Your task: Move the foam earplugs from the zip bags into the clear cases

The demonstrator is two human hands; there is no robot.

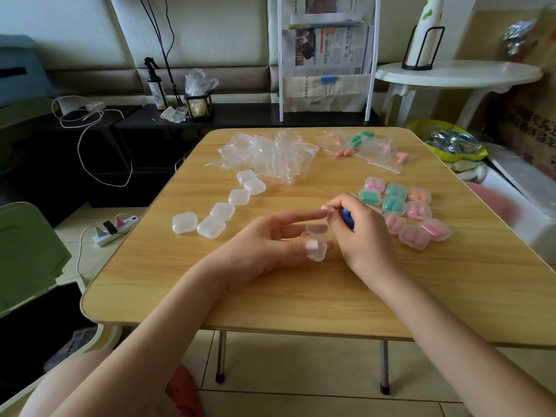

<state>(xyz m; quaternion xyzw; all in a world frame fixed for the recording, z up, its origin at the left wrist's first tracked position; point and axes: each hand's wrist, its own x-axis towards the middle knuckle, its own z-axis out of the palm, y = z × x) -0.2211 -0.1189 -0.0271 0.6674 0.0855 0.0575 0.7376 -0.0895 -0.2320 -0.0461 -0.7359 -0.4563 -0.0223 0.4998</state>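
Note:
My left hand point(270, 239) holds an open clear case point(317, 240) between thumb and fingers at the middle of the wooden table point(301, 284). My right hand point(358, 236) grips blue foam earplugs point(348, 217) right above that case. Several filled cases point(404, 210) with pink, green and orange earplugs sit to the right. Several shut clear cases point(224, 206) lie in a row to the left. Zip bags with earplugs point(361, 145) lie at the far right of the table, and a pile of clear zip bags point(270, 155) lies at the far middle.
A low black shelf point(240, 115) with a spray bottle point(156, 85) and a newspaper rack point(328, 55) stands behind the table. A white round table point(457, 75) is at the right. A power strip point(114, 230) and cables lie on the floor at the left.

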